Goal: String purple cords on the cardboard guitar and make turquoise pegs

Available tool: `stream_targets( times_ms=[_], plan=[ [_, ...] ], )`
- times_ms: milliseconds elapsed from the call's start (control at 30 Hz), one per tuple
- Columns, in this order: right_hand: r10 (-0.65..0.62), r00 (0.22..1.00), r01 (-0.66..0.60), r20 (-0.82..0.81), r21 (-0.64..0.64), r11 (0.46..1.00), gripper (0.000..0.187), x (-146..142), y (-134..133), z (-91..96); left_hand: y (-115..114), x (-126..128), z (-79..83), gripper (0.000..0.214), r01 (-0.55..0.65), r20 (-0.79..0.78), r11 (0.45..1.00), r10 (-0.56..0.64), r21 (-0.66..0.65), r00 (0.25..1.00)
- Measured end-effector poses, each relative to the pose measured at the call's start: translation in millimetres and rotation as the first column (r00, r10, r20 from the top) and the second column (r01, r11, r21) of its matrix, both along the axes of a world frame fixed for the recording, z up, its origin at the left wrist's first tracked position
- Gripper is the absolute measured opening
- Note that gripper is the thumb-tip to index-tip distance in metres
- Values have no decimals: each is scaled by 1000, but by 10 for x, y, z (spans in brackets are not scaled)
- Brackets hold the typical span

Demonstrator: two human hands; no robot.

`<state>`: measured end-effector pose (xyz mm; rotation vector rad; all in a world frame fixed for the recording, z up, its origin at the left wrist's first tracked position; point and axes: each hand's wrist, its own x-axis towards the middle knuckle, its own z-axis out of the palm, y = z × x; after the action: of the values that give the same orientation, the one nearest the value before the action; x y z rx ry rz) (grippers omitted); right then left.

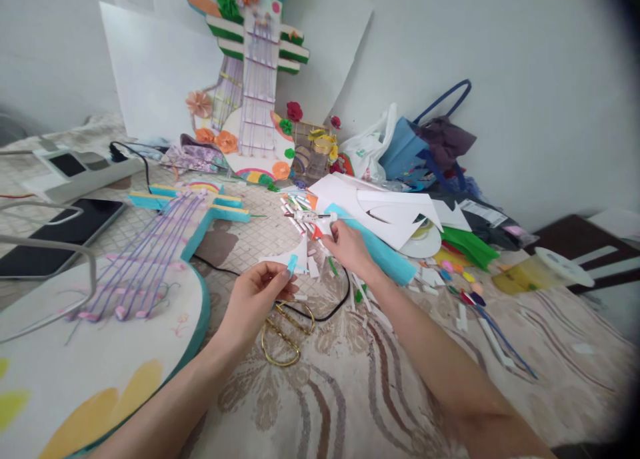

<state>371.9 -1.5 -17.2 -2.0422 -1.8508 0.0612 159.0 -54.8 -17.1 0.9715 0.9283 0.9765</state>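
My left hand (263, 289) pinches a small light-blue strip (293, 264) between thumb and fingers, above the table. Farther forward, my right hand (345, 242) has its fingers closed at the right end of what looks like a glue gun (313, 216), with a pale body and an orange part; the fingers partly hide it. A black cord (330, 315) loops below both hands. Gold-handled scissors (281, 342) lie under my left hand, their blades hidden. White paper scraps (313, 267) are scattered between the hands.
At left lies a guitar-shaped craft (125, 359) with purple strings; another decorated one (260, 92) stands at the back. A phone (97, 212), white sheets (345, 195), a blue roll (383, 252), bags (410, 145) and a yellowish cup (525, 272) surround the work area.
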Motion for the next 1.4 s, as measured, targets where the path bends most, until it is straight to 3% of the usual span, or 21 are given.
stream_targets(
  times_ms=[200, 367, 533, 767, 1033, 1400],
  plan=[
    [44, 989, -22, -143, 154, 988, 28, -143, 60, -15, -20, 21, -6, 26, 28, -3, 1000, -28, -11, 1000],
    [155, 988, -154, -3, 115, 981, 23, -247, 68, -180, -17, 23, -25, 26, 42, -8, 999, -42, -18, 999],
    [207, 978, -207, 12, 97, 973, 28, -198, 61, -215, -22, 21, -38, 25, 55, -14, 998, -55, -12, 998],
    [221, 975, -219, -5, 113, 969, 29, -110, 98, -215, -12, 27, -57, 25, 56, -19, 998, -56, -1, 998],
    [246, 967, -237, -69, 122, 964, 18, -106, 118, -227, -17, 34, -77, 24, 55, -36, 998, -55, 0, 998],
    [255, 959, -232, -121, 175, 957, 18, -103, -8, -221, -1, 36, -110, 24, 62, -33, 998, -62, 9, 998]
  ],
)
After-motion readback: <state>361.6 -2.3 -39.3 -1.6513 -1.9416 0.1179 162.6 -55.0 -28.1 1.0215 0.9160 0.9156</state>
